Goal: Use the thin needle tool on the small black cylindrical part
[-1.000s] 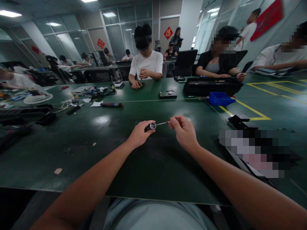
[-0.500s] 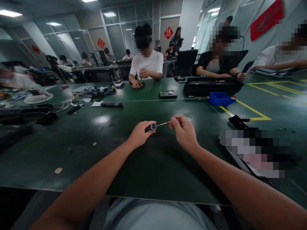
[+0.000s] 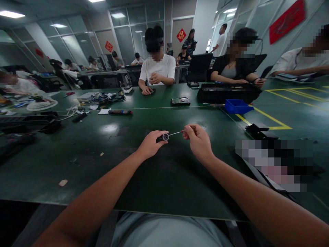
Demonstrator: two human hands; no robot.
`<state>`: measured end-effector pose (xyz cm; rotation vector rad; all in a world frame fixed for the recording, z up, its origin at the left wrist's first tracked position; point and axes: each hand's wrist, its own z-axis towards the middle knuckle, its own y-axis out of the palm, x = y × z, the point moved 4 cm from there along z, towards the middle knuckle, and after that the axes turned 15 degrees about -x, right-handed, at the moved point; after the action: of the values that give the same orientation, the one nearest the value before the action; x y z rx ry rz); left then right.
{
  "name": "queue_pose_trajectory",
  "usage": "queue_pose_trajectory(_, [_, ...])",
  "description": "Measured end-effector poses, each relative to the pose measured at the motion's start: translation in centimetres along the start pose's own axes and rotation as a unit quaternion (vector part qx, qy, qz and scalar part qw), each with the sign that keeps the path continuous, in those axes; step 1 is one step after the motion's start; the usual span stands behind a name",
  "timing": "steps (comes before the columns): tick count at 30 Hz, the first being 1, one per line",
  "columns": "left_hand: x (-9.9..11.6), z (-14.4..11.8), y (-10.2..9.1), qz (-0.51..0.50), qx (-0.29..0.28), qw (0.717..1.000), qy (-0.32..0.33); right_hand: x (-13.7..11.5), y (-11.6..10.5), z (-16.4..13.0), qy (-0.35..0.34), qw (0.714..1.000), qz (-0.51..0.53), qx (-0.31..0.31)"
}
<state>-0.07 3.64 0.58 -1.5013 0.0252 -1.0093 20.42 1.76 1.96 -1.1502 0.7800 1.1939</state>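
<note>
My left hand (image 3: 151, 144) is closed around a small black cylindrical part (image 3: 164, 137) whose round, silver-rimmed end faces me. Between the thumb and fingers of my right hand (image 3: 197, 139) is the red handle of a thin screwdriver (image 3: 175, 133). Its metal shaft points left, and the tip meets the rim of the cylinder; whether it goes inside I cannot tell. Both hands are held over the green table (image 3: 154, 185), in front of my body. Most of the handle is hidden by my right fingers.
A hard drive (image 3: 180, 101) lies farther back, with a blue bin (image 3: 238, 106) and a black casing (image 3: 228, 92) to its right. A dark pen-shaped tool (image 3: 120, 112) rests at left. Across the table a person in a white shirt (image 3: 160, 68) handles a small part.
My hands and the two things in them shift very slightly to the right with the view. The cylinder's open end turns a little. A standing person comes into sight at the back right.
</note>
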Motion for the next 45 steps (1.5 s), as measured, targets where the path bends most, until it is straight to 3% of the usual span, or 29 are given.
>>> queue_pose_trajectory(10, [0.0,0.0,0.0,-0.004,0.004,1.0,-0.005,1.1,0.0,0.4,0.026,0.999,0.026,-0.013])
queue_pose_trajectory(16, [0.2,-0.1,-0.2,-0.007,0.011,1.0,-0.01,-0.5,-0.5,0.0,0.032,0.991,-0.127,0.007])
queue_pose_trajectory(21, [0.1,-0.1,-0.3,-0.006,0.012,1.0,-0.01,-1.3,-0.2,-0.4,0.002,0.984,-0.177,0.002])
queue_pose_trajectory(27, [-0.3,-0.1,-0.2,-0.002,0.015,1.0,-0.009,-1.7,-0.1,-0.5,-0.033,0.984,-0.177,-0.015])
queue_pose_trajectory(36, [-0.4,-0.1,-0.2,-0.003,0.014,1.0,-0.01,-2.4,1.0,-1.1,-0.098,0.98,-0.149,-0.093])
queue_pose_trajectory(45, [-0.5,0.0,0.0,-0.002,0.016,1.0,-0.003,-2.4,0.9,-1.1,-0.046,0.978,-0.183,-0.086])
